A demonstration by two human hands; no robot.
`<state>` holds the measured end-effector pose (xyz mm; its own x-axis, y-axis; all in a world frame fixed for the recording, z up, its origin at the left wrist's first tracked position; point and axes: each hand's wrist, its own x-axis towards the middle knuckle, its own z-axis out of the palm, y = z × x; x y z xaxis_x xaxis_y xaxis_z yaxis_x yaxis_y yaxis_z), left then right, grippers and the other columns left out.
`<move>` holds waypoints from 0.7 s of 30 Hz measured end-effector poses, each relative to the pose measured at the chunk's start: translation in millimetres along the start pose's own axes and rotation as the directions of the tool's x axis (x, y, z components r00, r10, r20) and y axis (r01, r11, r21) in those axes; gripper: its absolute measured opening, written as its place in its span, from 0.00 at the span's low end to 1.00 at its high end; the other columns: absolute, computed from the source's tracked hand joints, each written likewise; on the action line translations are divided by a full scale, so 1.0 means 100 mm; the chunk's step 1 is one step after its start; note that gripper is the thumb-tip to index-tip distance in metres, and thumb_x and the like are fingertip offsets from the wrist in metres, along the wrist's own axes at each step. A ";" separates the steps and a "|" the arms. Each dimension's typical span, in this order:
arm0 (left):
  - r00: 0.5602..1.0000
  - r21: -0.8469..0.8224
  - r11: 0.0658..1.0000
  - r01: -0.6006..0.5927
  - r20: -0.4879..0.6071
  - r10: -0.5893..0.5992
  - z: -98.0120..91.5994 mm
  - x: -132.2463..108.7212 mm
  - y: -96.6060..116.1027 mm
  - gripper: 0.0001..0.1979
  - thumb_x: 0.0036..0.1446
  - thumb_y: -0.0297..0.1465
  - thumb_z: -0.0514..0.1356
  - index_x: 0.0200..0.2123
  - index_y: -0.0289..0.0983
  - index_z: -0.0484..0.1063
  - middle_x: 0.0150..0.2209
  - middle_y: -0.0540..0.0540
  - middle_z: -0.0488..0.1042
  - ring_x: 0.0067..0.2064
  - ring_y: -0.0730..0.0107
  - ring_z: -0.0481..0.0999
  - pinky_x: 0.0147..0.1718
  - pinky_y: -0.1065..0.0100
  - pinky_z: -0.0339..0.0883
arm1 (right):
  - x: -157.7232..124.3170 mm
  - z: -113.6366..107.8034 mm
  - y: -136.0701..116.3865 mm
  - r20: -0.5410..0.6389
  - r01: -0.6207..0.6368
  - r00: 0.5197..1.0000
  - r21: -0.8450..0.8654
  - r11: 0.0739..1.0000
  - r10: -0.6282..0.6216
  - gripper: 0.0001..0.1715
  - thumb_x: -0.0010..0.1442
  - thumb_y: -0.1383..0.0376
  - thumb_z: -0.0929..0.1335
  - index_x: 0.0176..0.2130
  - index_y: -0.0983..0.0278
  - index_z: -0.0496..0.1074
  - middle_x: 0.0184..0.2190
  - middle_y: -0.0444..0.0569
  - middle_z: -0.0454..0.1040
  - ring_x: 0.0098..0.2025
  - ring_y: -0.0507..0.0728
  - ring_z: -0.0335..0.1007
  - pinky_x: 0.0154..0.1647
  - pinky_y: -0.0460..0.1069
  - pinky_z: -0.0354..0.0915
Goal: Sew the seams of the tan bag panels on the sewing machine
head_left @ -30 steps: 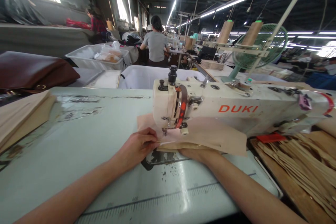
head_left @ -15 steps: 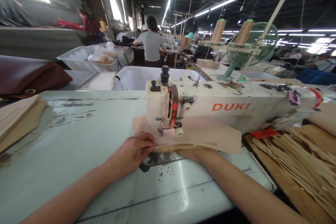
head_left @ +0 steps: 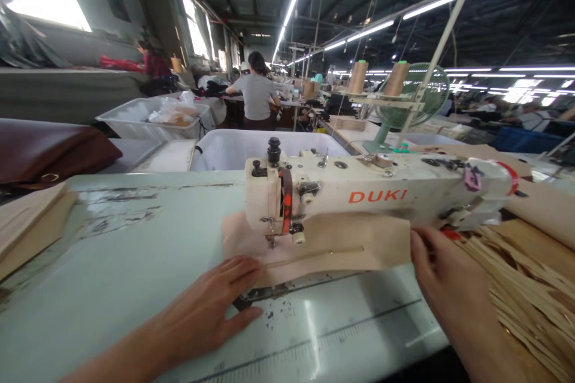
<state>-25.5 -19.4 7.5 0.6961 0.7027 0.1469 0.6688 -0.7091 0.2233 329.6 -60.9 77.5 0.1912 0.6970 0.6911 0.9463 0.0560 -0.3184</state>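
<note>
A flat beige panel point(head_left: 381, 245), leather or cloth, lies under the needle area of a white sewing machine point(head_left: 327, 191) marked DUKI. A narrow strip point(head_left: 314, 255) runs along the panel near its front edge. My left hand point(head_left: 220, 293) rests on the panel's front left part, fingers stretched out and thumb apart. At the panel's right end, my right hand point(head_left: 449, 275) has its fingers curled and pinches the edge. Its fingertips are partly hidden.
Beige strips point(head_left: 530, 293) lie on a wooden board at the right. Folded beige pieces point(head_left: 31, 221) sit at the left, near a brown leather item point(head_left: 54, 149). Behind the machine stand a white bin point(head_left: 224, 146), thread cones point(head_left: 358, 78) and a fan point(head_left: 431, 96). A person point(head_left: 257, 96) sits farther back.
My right hand has come out from under the panel's front edge and moved right to its end. My left hand has flattened and opened. The panel's front edge now lies flatter; the view shifted slightly.
</note>
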 end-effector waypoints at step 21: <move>0.991 -0.034 0.998 0.058 -0.117 -0.061 0.29 0.16 0.01 0.36 0.62 0.46 0.60 0.69 0.46 0.52 0.69 0.43 0.53 0.68 0.44 0.55 0.64 0.45 0.57 | 0.76 -0.09 -0.65 0.116 0.421 0.876 0.288 0.860 -0.468 0.13 0.68 0.60 0.65 0.47 0.60 0.76 0.44 0.49 0.77 0.36 0.54 0.76 0.38 0.48 0.70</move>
<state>-6.0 -10.3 -17.9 0.6186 0.7468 0.2443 0.6985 -0.6650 0.2642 284.8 -17.9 156.9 -0.3054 0.6675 0.6791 0.8192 0.5477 -0.1700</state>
